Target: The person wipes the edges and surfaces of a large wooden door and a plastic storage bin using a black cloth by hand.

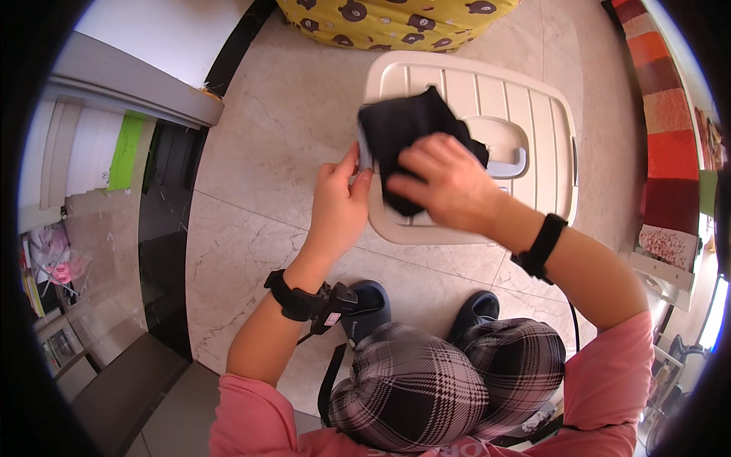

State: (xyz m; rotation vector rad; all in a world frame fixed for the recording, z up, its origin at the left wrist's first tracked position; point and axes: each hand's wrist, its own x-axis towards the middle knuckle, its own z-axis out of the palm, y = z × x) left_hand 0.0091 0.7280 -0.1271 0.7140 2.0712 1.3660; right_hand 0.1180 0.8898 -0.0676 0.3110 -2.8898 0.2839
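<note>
A bundle of black cloth (400, 125) lies on the cream ribbed plastic lid (548, 137) of a storage box. My left hand (345, 194) pinches a thin grey edge or strip at the cloth's left side between thumb and fingers. Over the cloth's lower right part is my right hand (442, 180), blurred, its fingers bent and touching the fabric; whether they grip it I cannot tell. A light grey curved handle (514, 165) shows on the lid just right of the cloth.
Beyond the box stands a yellow bear-patterned fabric item (400, 23). Shelving with papers and a green folder (125, 151) is at the left. A red and orange patchwork cover (674, 154) runs along the right. My knees and slippers (368, 308) are below the box on the marble-look floor.
</note>
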